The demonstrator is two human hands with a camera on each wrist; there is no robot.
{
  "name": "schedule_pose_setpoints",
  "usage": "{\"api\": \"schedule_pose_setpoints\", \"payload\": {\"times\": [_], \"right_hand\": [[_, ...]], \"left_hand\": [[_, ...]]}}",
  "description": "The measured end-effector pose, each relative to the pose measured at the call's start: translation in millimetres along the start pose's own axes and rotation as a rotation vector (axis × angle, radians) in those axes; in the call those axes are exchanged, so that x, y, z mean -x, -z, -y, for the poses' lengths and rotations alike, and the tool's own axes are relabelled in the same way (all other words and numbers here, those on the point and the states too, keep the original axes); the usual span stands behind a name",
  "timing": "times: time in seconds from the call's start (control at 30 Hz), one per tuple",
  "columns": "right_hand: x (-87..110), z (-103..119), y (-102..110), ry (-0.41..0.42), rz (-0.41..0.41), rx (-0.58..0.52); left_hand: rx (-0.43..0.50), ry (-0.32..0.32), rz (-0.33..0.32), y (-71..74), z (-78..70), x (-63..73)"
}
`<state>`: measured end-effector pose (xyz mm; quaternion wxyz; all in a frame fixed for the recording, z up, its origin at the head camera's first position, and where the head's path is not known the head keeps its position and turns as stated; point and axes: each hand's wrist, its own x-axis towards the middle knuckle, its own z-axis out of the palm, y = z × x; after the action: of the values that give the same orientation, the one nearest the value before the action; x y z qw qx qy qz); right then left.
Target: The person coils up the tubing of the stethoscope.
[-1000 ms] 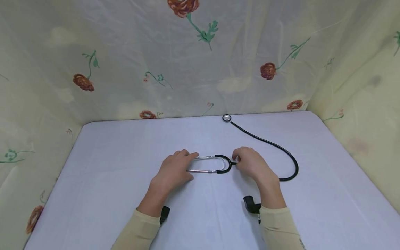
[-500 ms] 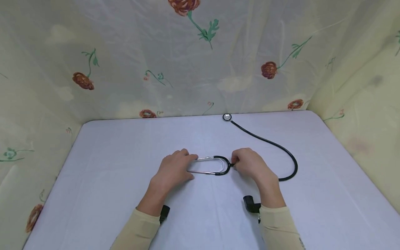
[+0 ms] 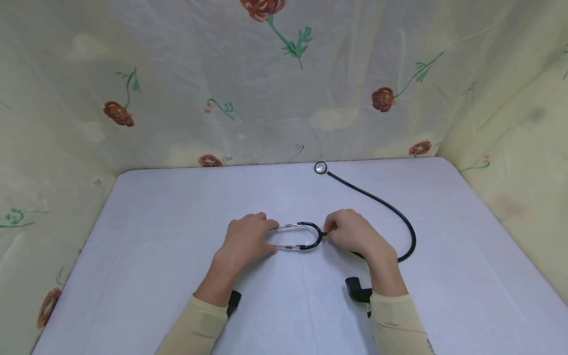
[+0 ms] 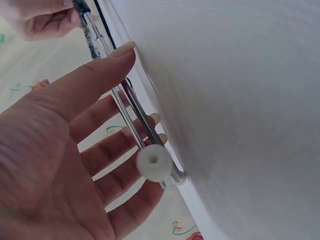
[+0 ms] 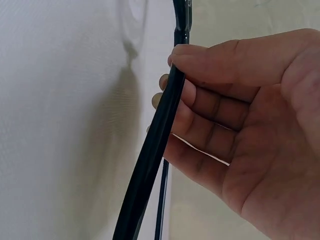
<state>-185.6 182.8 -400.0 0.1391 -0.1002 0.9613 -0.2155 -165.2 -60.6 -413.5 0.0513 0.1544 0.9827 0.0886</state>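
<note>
A stethoscope (image 3: 320, 235) with black tubing lies across the white table. My left hand (image 3: 248, 237) holds its two metal ear tubes (image 4: 128, 117) between thumb and fingers; a whitish eartip (image 4: 154, 163) shows beyond the thumb in the left wrist view. Just right of the Y-shaped fork, my right hand (image 3: 355, 232) pinches the black tube (image 5: 152, 135) between thumb and fingertips. From there the tube passes under the right wrist, loops out to the right and runs back to the round chestpiece (image 3: 320, 167) near the far edge. In the head view, the left hand hides the eartips.
The white table (image 3: 177, 207) ends at a floral curtain (image 3: 266, 98) at the back, with more curtain along both sides. Black wrist-worn devices show beside the left sleeve (image 3: 195, 325) and the right sleeve (image 3: 397, 320).
My right hand has closed on the tube and shifted slightly left, sliding the fork left toward the left hand. The tube's right loop has drawn in a little; the left hand has barely moved.
</note>
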Motion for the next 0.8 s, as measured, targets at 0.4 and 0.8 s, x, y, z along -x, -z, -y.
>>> {"api": "schedule_pose_setpoints", "payload": {"times": [0.4,0.8], "right_hand": [[2.7,1.8,5.1,0.027,-0.052,0.019],[9.5,4.6,14.4,0.024,-0.075,0.018]], "left_hand": [[0.059,-0.021,0.005,1.3,1.0,0.6],[0.214,-0.084,0.036,5.2,3.5,1.2]]}}
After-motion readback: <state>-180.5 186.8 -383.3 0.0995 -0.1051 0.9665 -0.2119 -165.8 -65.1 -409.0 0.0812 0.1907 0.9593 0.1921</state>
